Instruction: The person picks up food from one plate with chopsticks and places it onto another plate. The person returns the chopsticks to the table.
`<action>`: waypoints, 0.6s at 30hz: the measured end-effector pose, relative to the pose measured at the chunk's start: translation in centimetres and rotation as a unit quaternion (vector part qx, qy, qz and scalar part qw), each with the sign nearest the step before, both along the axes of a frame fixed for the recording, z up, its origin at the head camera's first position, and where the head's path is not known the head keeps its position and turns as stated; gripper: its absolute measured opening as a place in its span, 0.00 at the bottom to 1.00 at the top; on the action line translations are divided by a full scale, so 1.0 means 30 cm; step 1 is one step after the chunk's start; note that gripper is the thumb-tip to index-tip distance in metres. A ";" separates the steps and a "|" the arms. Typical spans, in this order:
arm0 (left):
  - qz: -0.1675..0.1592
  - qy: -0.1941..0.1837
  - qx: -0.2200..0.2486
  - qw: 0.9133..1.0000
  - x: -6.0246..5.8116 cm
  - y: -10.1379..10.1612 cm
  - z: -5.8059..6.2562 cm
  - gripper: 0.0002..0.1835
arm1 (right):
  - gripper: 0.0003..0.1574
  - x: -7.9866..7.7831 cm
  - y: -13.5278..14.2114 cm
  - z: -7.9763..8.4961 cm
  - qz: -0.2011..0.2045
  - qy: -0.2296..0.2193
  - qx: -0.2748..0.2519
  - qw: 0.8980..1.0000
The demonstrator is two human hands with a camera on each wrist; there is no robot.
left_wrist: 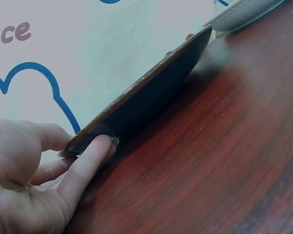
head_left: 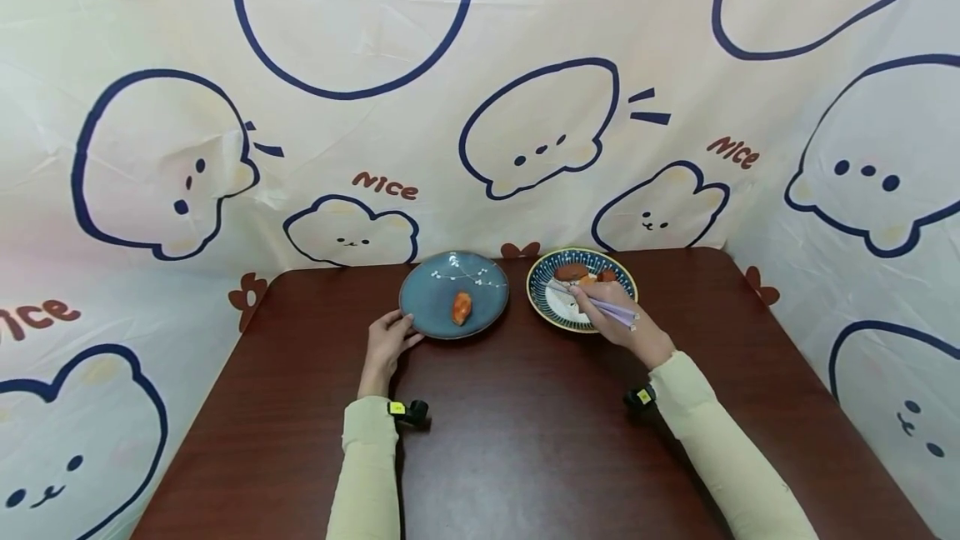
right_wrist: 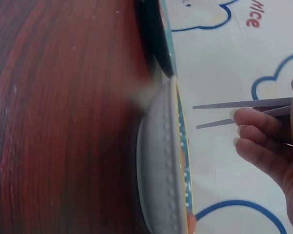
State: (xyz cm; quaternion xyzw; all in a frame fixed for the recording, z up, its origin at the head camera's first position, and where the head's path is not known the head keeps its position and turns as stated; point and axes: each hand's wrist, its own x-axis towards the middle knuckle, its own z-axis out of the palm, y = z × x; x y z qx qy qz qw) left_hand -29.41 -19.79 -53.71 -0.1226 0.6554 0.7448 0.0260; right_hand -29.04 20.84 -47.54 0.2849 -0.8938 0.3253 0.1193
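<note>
A blue plate (head_left: 429,294) with a white blossom pattern has one glossy orange-brown piece of food (head_left: 461,307) on it. My left hand (head_left: 387,348) pinches the near left rim of this plate, with digits above and below the edge in the left wrist view. My right hand (head_left: 621,325) holds a pair of light purple chopsticks (right_wrist: 217,105) over the patterned dish (head_left: 537,294), their tips apart with nothing between them in the right wrist view. Several brown and orange food pieces (head_left: 572,272) lie at the far side of that dish, partly covered by the hand.
Both dishes stand near the far edge of a dark brown wooden table (head_left: 510,440), a small gap between them. Behind and beside the table hangs a pale cloth (head_left: 435,132) with cartoon outlines. A small dark camera (head_left: 411,413) sits at the left wrist.
</note>
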 end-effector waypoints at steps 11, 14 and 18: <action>0.001 0.002 -0.003 1.000 0.000 0.001 0.000 0.26 | 0.24 -0.015 0.045 -0.018 -0.057 -0.022 -0.045 0.997; 0.000 0.003 -0.002 1.000 0.000 0.000 -0.002 0.26 | 0.24 -0.018 0.052 -0.026 -0.077 -0.054 -0.054 0.994; 0.001 0.003 -0.004 1.000 -0.001 0.001 -0.006 0.26 | 0.31 -0.023 0.060 -0.032 -0.097 -0.117 -0.069 0.986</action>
